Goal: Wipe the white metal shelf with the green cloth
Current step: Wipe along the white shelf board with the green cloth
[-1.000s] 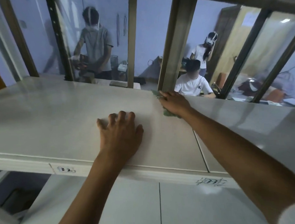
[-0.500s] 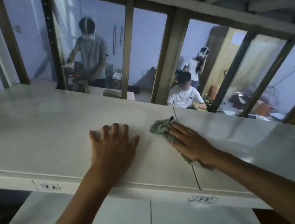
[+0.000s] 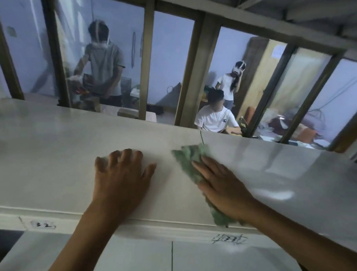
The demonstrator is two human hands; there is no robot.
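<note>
My right hand (image 3: 222,190) flat, pressing cloth (image 3: 189,162) on shelf (image 3: 49,160); left hand (image 3: 120,178) spread flat beside it, holding nothing.

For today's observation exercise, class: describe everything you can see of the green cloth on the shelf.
The green cloth is a soft, crumpled rag, pale mottled green and slightly blurred. It lies flat on the white metal shelf, stretched from near the panel seam down to the front edge, where a frayed end shows. The right hand presses on its middle, palm down, hiding part of it. The left hand rests beside it, not touching.
</note>
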